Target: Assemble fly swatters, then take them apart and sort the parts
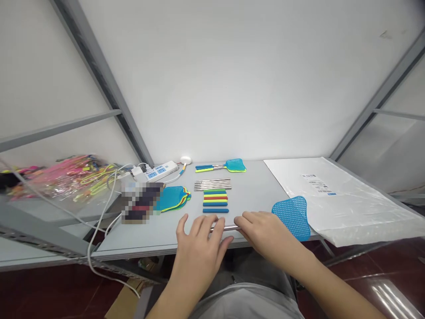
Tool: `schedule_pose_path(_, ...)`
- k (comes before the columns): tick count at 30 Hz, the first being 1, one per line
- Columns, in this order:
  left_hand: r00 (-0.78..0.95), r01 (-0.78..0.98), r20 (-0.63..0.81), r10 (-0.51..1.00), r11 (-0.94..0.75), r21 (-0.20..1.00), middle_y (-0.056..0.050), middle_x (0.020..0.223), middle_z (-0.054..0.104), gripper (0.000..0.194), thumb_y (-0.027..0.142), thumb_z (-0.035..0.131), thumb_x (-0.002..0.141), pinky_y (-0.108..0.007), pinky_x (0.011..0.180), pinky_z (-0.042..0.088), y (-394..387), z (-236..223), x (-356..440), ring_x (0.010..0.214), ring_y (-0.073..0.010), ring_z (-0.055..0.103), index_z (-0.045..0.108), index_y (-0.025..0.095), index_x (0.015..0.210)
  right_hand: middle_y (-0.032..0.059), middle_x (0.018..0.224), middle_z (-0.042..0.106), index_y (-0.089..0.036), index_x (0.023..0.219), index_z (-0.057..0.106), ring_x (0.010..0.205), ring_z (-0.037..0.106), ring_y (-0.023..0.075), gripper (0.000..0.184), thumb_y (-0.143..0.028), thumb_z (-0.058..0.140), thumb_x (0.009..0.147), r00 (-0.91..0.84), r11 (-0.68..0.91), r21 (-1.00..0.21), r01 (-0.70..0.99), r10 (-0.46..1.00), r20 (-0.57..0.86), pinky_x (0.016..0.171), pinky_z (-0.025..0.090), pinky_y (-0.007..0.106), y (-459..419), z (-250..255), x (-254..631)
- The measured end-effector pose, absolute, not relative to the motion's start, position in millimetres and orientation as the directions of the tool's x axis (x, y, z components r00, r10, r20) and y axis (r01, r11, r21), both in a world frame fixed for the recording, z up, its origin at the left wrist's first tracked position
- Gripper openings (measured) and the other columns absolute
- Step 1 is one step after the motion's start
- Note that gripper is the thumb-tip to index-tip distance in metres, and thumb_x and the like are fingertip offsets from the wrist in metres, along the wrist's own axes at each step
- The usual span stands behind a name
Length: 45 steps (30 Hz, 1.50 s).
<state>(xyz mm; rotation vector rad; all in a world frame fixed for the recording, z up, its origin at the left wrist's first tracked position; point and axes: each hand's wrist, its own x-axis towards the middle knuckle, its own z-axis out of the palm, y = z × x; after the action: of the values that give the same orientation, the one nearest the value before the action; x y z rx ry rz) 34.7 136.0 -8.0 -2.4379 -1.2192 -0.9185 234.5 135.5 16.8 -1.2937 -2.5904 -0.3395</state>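
Note:
My right hand (260, 230) is closed around a thin metal rod (230, 227) near the table's front edge. A blue fly swatter head (292, 217) with a perforated grid lies just beyond that hand; the hand hides whether it joins the rod. My left hand (201, 241) reaches over the rod's left end, its fingers bent and apart and the thumb away from them. Past the hands lie foam-like handle grips (215, 197) in blue, yellow, red and green, with one blue grip (215, 210) nearest. Several metal rods (212, 184) lie side by side behind them.
A stack of swatter heads (172, 198) lies left, beside a pixelated dark object (142, 204). Fly swatters with handles (221, 166) rest near the wall. A power strip (161, 171) with cables stands back left. A white plastic package (332, 195) covers the right side.

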Motion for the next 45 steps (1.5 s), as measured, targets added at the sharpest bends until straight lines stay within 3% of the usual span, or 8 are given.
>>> schedule_pose_path(3,0.504,0.806,0.534,0.679,-0.591,-0.009,0.000,0.073,0.062,0.014,0.020,0.045,0.097,-0.055,0.099,0.026,132,-9,32,0.072,-0.0194,0.057,0.059,0.021,0.094,0.0071,0.088,0.065,-0.022,0.102,0.058,0.079,0.059,0.0220,0.010,-0.022,0.053,0.093,-0.595,0.594,0.155,0.789,0.678,0.432,0.076,0.041,0.038,130,17,242)
schedule_pose_path(7,0.528,0.786,0.517,0.674,-0.618,0.003,0.001,0.070,0.060,0.018,0.020,0.043,0.098,-0.046,0.094,0.032,135,-6,16,0.069,-0.0172,0.055,0.058,0.020,0.088,0.0175,0.132,0.052,-0.029,0.136,0.043,0.124,0.044,0.0416,0.060,-0.053,0.061,0.085,-0.236,0.386,-0.054,0.921,0.662,0.712,0.096,0.034,0.061,125,32,283)
schedule_pose_path(13,0.527,0.787,0.549,0.649,-0.617,-0.026,0.001,0.068,0.058,0.019,0.020,0.040,0.099,-0.040,0.087,0.033,138,-3,9,0.066,-0.0159,0.052,0.057,0.020,0.091,0.0064,0.102,0.065,-0.029,0.129,0.045,0.077,0.066,0.0223,0.048,-0.048,0.060,0.087,0.126,0.170,-0.787,0.593,0.946,0.299,0.059,0.055,0.032,123,30,312)
schedule_pose_path(23,0.596,0.768,0.455,0.662,-0.636,-0.080,0.000,0.072,0.059,0.019,0.017,0.038,0.099,-0.046,0.090,0.031,132,5,5,0.070,-0.0180,0.053,0.054,0.019,0.088,0.0035,0.100,0.065,-0.029,0.121,0.047,0.086,0.065,0.0235,0.052,-0.049,0.069,0.079,0.179,0.102,-0.935,0.339,0.969,0.171,0.072,0.056,0.036,117,23,277)
schedule_pose_path(27,0.620,0.756,0.423,0.661,-0.647,-0.097,-0.001,0.077,0.059,0.014,0.018,0.041,0.098,-0.039,0.074,0.033,121,1,19,0.070,-0.0197,0.053,0.055,0.019,0.098,0.0022,0.100,0.066,-0.029,0.122,0.046,0.089,0.065,0.0221,0.048,-0.046,0.067,0.082,0.064,0.101,-0.979,0.175,0.991,0.114,0.077,0.056,0.035,114,11,256)
schedule_pose_path(37,0.621,0.743,0.464,0.632,-0.663,-0.092,-0.001,0.071,0.054,0.012,0.015,0.047,0.093,-0.034,0.059,0.026,113,-1,23,0.065,-0.0181,0.048,0.057,0.020,0.097,0.0061,0.095,0.072,-0.020,0.103,0.062,0.086,0.069,0.0250,0.032,-0.041,0.070,0.081,-0.189,-0.113,-0.992,0.048,0.975,-0.120,0.079,0.057,0.039,111,11,260)
schedule_pose_path(41,0.623,0.722,0.443,0.644,-0.692,-0.009,0.001,0.071,0.056,0.013,0.010,0.049,0.089,-0.033,0.059,0.025,112,-1,19,0.062,-0.0169,0.047,0.055,0.021,0.088,0.0044,0.088,0.072,-0.022,0.085,0.066,0.085,0.068,0.0225,0.008,-0.030,0.065,0.085,-0.339,0.368,-0.876,0.313,0.904,0.259,0.078,0.054,0.036,111,14,277)
schedule_pose_path(45,0.517,0.743,0.426,0.742,-0.637,0.207,0.002,0.073,0.059,0.013,0.015,0.043,0.095,-0.030,0.059,0.027,119,1,1,0.063,-0.0154,0.051,0.052,0.023,0.089,0.0027,0.099,0.073,-0.028,0.096,0.070,0.096,0.066,0.0258,0.020,-0.016,0.064,0.082,-0.479,0.793,-0.356,0.495,0.590,0.649,0.086,0.048,0.043,109,26,307)
